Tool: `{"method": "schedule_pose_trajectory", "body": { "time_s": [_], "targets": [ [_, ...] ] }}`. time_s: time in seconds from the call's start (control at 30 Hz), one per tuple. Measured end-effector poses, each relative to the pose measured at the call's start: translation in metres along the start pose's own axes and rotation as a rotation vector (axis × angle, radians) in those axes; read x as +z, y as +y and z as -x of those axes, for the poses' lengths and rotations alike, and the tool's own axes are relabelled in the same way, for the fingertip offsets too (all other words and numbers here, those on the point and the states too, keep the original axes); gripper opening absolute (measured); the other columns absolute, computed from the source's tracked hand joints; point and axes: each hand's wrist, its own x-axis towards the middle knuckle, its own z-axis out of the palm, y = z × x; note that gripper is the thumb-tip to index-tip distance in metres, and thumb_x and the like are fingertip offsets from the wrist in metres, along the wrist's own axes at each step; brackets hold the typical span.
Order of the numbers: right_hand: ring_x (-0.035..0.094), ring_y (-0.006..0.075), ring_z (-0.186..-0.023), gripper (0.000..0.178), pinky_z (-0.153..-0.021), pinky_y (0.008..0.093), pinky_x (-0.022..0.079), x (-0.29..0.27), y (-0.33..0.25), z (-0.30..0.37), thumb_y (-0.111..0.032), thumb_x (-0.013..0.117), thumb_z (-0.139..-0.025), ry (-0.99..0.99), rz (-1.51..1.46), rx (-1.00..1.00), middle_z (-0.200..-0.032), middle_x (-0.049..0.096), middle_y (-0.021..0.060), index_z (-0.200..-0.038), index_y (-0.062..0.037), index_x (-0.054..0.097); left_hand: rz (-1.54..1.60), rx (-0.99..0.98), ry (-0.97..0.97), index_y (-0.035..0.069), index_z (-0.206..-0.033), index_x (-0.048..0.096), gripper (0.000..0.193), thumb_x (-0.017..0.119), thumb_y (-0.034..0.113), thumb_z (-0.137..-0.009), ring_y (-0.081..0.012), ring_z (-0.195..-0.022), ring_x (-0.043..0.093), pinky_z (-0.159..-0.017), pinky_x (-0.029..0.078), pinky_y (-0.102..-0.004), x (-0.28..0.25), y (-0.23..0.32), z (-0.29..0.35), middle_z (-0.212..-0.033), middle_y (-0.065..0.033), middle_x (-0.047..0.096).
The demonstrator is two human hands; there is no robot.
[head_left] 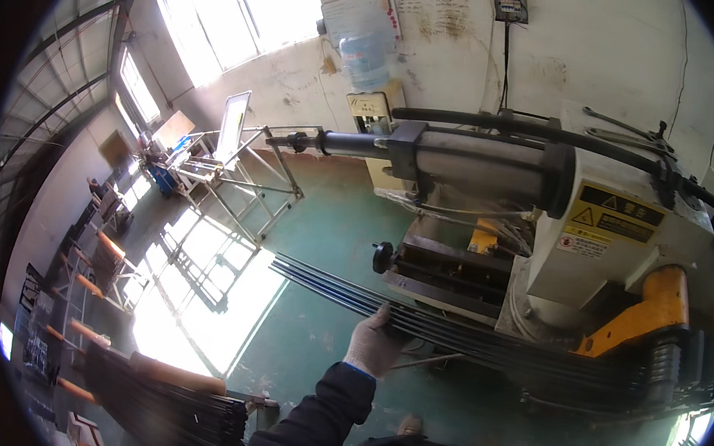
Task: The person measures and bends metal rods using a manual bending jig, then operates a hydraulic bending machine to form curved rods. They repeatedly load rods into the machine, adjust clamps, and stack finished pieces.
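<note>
My left hand [375, 343], in a pale work glove with a dark sleeve, is closed around a bundle of long dark metal rods [331, 290]. Its thumb lies along the near side, while the other fingers are partly hidden. Left of the hand the rod ends stick out over the floor. To the right the bundle runs along the front of a large machine, toward its orange arm [639, 312] and a coiled spring [663, 373]. The rods blur together there, so I cannot tell how they are held. My right hand is outside the picture.
Above the rods stretches the machine's hydraulic cylinder [483, 167], with a black knob [384, 257] below it. More dark rods [183, 406] lie on a rack at lower left. A metal frame [251, 185] stands farther back on the green floor [324, 212].
</note>
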Motion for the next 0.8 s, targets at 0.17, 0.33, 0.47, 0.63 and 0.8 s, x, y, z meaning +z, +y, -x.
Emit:
{"method": "schedule_pose_trajectory", "body": {
  "time_s": [0.17,0.33,0.47,0.63,0.8],
  "targets": [
    [0.078,0.0470,-0.116,0.038,-0.101,0.0565,0.062,0.092,-0.024,0.079,-0.032,0.076,-0.111,0.042,0.230,-0.008,-0.121,0.080,0.0291,-0.134,-0.0008,0.076,-0.004,0.211,0.097,-0.002,-0.137,0.063,0.040,0.049,0.033,-0.125,-0.0410,-0.131,0.069,-0.127,0.049,-0.0620,-0.083,0.140,-0.033,-0.134,-0.0186,0.075],
    [0.077,0.0457,-0.119,0.041,-0.103,0.0551,0.062,0.159,-0.029,0.108,-0.031,0.075,-0.111,-0.007,0.315,-0.032,-0.126,0.079,0.0286,-0.138,-0.0001,0.073,-0.050,0.357,0.115,0.001,-0.141,0.063,0.048,0.048,0.045,-0.126,-0.0409,-0.131,0.069,-0.123,0.050,-0.0603,-0.135,0.238,-0.061,-0.137,-0.0183,0.074],
    [0.076,0.0447,-0.122,0.044,-0.104,0.0539,0.061,0.207,-0.017,0.113,-0.031,0.075,-0.112,-0.083,0.389,-0.016,-0.129,0.078,0.0282,-0.142,0.0005,0.071,-0.034,0.445,0.291,0.003,-0.144,0.062,0.052,0.046,0.050,-0.126,-0.0365,-0.123,0.073,-0.113,0.058,-0.0567,-0.147,0.283,-0.050,-0.133,-0.0165,0.076],
    [0.075,0.0434,-0.125,0.047,-0.106,0.0525,0.061,0.247,-0.020,0.119,-0.031,0.074,-0.112,-0.148,0.462,-0.032,-0.133,0.077,0.0276,-0.146,0.0012,0.068,-0.105,0.428,0.228,0.010,-0.146,0.062,0.050,0.048,0.053,-0.125,-0.0428,-0.126,0.071,-0.115,0.056,-0.0701,-0.170,0.305,-0.043,-0.137,-0.0210,0.074],
    [0.074,0.0422,-0.127,0.050,-0.108,0.0511,0.061,0.279,-0.019,0.119,-0.030,0.073,-0.113,-0.175,0.535,-0.017,-0.137,0.076,0.0271,-0.151,0.0019,0.065,-0.351,0.386,0.279,0.017,-0.150,0.060,0.051,0.055,0.059,-0.121,-0.0391,-0.117,0.080,-0.105,0.064,-0.0658,-0.164,0.304,-0.031,-0.128,-0.0143,0.079]
  ]
}}
